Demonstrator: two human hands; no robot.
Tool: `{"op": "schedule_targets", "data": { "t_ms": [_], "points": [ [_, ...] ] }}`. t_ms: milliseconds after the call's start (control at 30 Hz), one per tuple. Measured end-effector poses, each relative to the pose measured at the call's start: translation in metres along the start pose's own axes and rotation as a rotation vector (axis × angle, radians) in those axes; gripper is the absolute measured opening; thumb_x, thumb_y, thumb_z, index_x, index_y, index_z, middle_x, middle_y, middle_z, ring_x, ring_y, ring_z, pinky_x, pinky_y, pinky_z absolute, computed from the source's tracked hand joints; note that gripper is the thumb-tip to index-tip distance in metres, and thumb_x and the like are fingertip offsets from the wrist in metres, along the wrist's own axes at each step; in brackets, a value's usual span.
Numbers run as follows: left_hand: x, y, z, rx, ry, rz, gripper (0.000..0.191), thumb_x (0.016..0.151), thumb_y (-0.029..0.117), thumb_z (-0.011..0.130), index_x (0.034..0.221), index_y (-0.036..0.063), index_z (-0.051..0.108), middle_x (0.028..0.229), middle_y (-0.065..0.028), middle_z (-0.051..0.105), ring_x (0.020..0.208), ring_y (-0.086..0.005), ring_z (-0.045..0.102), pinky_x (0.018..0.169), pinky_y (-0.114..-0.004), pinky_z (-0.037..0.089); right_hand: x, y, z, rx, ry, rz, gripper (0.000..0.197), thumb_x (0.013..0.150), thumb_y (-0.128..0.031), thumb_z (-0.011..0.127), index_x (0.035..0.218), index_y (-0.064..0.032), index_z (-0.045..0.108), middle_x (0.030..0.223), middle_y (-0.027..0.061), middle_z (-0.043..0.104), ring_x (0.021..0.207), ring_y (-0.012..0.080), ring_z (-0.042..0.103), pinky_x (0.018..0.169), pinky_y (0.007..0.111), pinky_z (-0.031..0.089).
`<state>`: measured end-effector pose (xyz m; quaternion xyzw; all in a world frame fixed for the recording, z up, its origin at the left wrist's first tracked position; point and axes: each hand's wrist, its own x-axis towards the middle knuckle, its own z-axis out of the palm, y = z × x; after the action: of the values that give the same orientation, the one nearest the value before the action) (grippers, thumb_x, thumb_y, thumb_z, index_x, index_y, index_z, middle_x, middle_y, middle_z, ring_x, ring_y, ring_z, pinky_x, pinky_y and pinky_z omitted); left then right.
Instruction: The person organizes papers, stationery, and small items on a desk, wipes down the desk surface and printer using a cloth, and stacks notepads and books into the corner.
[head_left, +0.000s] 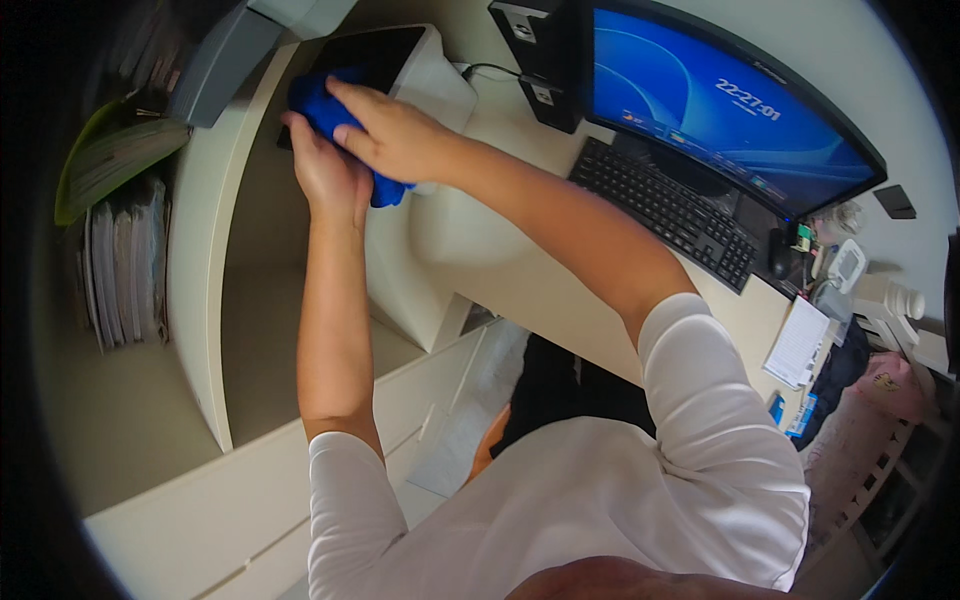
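A blue cloth (322, 97) is bunched between my two hands, with a loose end hanging below my wrists. My left hand (330, 169) cups the cloth from beneath and from the left. From above, my right hand (394, 135) presses on it with the fingers spread across the fabric. Just behind the cloth stands a white machine with a dark top (375, 56), perhaps a printer. Whether the cloth touches that machine I cannot tell. My left fingertips are partly hidden by the cloth.
An upright shelf panel (225, 247) rises left of my left forearm, with stacked papers (124, 270) beyond it. On the desk (540, 277) at right are a monitor (720, 97), a keyboard (667, 210), a mouse (780, 253) and a black speaker (540, 52). A paper pad (796, 345) lies near the desk's edge.
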<state>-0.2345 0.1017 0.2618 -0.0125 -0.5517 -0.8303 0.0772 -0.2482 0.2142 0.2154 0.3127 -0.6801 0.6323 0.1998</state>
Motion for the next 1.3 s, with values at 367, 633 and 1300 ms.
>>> {"op": "schedule_targets", "data": {
  "t_ms": [367, 633, 1300],
  "points": [
    [0.196, -0.065, -0.102, 1.541, -0.293, -0.035, 0.068, 0.11, 0.042, 0.043, 0.16, -0.0037, 0.036, 0.17, -0.0323, 0.023, 0.159, -0.0448, 0.023, 0.129, -0.049, 0.021, 0.081, 0.152, 0.025, -0.734, -0.367, 0.063, 0.055, 0.097, -0.017, 0.05, 0.147, 0.0048, 0.054, 0.151, 0.0263, 0.055, 0.143, 0.0402, 0.051, 0.125, 0.048, 0.034],
    [0.278, -0.06, -0.154, 1.696, -0.555, 0.069, 0.066, 0.11, 0.045, 0.043, 0.159, 0.0002, 0.04, 0.16, -0.0281, 0.046, 0.151, -0.0395, 0.043, 0.123, -0.041, 0.035, 0.155, 0.164, 0.039, -0.71, -0.8, 0.286, 0.059, 0.094, -0.016, 0.054, 0.151, 0.0009, 0.054, 0.158, 0.0232, 0.05, 0.149, 0.0375, 0.045, 0.127, 0.045, 0.03],
    [0.362, -0.05, -0.125, 1.62, -0.436, -0.159, 0.084, 0.108, 0.059, 0.046, 0.167, 0.004, 0.024, 0.17, -0.0227, 0.032, 0.156, -0.0361, 0.033, 0.125, -0.043, 0.03, 0.221, 0.246, 0.08, -0.94, -0.443, 0.241, 0.068, 0.091, -0.033, 0.062, 0.15, -0.0007, 0.056, 0.151, 0.0172, 0.058, 0.143, 0.0306, 0.051, 0.12, 0.041, 0.034]
  ]
}}
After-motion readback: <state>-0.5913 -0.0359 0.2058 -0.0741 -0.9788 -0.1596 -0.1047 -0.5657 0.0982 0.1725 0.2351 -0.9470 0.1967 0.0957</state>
